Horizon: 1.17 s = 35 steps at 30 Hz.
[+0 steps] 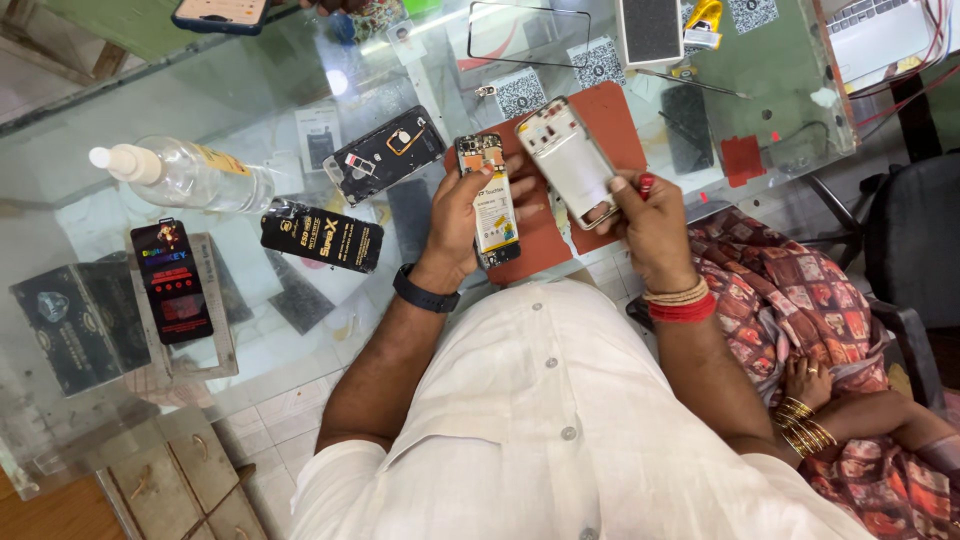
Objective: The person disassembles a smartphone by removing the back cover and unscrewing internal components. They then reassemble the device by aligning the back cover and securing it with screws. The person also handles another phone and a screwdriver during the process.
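Observation:
My left hand (462, 215) grips an opened phone body (492, 203) with its battery and circuit board showing, held over a red mat (612, 122). My right hand (650, 222) holds a silver-white phone frame (566, 160) by its lower end, tilted up to the left. A red-tipped tool handle (646, 184) pokes out of the same hand. The two phone parts sit side by side, almost touching.
On the glass table (250, 90) lie a black phone back (385, 155), a clear spray bottle (185, 175), black packages (322, 237) and boxes (80, 325). Another person in a patterned garment (800, 310) sits at my right. A laptop (880, 30) is at the far right corner.

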Tool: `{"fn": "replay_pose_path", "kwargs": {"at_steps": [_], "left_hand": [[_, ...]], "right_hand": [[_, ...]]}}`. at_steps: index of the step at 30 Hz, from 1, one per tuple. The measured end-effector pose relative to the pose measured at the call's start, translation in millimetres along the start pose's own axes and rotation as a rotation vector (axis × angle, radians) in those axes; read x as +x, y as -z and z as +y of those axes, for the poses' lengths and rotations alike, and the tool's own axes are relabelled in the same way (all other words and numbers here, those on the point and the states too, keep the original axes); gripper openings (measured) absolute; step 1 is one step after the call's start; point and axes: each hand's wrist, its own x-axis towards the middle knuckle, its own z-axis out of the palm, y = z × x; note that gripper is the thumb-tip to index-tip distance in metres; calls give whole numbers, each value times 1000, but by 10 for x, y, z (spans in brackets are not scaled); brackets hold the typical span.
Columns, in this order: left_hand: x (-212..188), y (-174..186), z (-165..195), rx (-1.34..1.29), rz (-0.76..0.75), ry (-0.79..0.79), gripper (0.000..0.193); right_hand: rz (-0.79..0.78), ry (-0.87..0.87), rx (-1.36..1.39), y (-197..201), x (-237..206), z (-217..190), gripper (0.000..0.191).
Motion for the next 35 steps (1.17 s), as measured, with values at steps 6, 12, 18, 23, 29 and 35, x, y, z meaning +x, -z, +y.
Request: {"fn": "replay_pose_path", "kwargs": {"at_steps": [6,12,18,23,29,35], "left_hand": [[-56,120,81,-175,-171,10,53],[-89,61,216,-288,-403,-62,86],[-5,62,250,-257,-454,-121,96],[43,49,268,-210,-438,-153,101],[67,37,257,-222,-410,-157,100],[85,47,257,-225,-344,-184,98]], "right_hand": [[89,185,-21,186,17,-61,21],[111,280,-36,214,-3,-70,20],[111,259,-74,165,-16,-26,19],[126,287,-136,176,-15,32,16],[347,519,-644,275,46,175,20],[423,639,-927,278,-2,170,29]]}}
